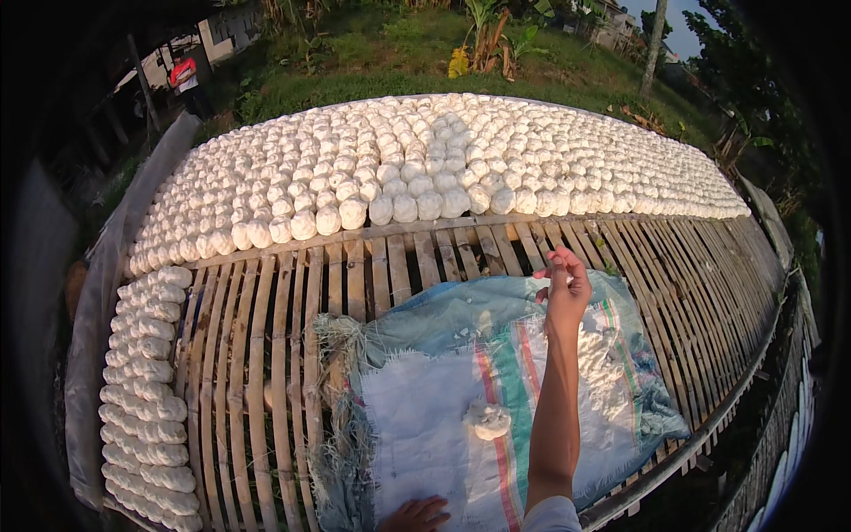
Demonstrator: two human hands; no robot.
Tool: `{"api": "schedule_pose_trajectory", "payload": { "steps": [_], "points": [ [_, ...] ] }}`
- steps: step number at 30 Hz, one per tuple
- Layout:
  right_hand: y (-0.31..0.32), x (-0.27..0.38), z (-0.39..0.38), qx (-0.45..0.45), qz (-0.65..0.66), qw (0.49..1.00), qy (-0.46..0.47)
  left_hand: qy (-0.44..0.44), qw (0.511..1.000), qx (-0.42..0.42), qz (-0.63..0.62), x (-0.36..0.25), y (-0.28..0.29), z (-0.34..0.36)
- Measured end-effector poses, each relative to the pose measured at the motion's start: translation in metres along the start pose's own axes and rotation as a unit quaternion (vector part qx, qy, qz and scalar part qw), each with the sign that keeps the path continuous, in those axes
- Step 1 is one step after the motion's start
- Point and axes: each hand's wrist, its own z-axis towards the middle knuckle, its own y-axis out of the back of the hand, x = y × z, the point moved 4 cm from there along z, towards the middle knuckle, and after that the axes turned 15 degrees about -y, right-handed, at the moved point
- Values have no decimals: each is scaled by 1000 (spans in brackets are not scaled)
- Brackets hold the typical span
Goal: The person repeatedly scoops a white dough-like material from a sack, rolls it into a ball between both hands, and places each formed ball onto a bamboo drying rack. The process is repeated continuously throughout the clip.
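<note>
My right hand (563, 282) is raised over the back of a frayed blue and white woven sheet (417, 390), its fingers loosely curled and apart, holding nothing visible. My left hand (417, 514) shows at the lower edge on the sheet's near part, fingers spread. Between them, a little higher, sits a lumpy white clump (486, 420). Crumbly white powder (603, 381) covers part of the sheet's right side.
A slatted bamboo rack (248, 372) carries rows of white balls (328, 215) across the back and a column of similar pieces (142, 386) at left. Plastic sheeting (106, 337) lines the left edge. Beyond are grass (372, 62) and a person in red and white (186, 80).
</note>
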Motion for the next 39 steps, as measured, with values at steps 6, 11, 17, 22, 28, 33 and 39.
{"api": "schedule_pose_trajectory", "payload": {
  "steps": [6,11,17,22,28,33,39],
  "points": [
    [-6,-155,-16,166,-375,910,-57,3,1000,10,5,-1,-1,-1],
    [-4,-221,-30,105,-570,807,-114,14,1000,24,-15,0,-1,-3],
    [-10,-221,-30,97,-569,812,-89,19,999,23,-13,-3,-1,-2],
    [-16,-217,-33,76,-504,859,-45,19,999,23,-15,-4,1,0],
    [-32,-237,-44,135,-607,782,25,23,999,22,-22,-3,3,1],
    [-24,-231,-25,150,-488,859,38,18,999,17,-21,-4,2,1],
    [13,-185,-27,162,261,881,-359,22,1000,15,-16,-4,2,1]
  ]
}}
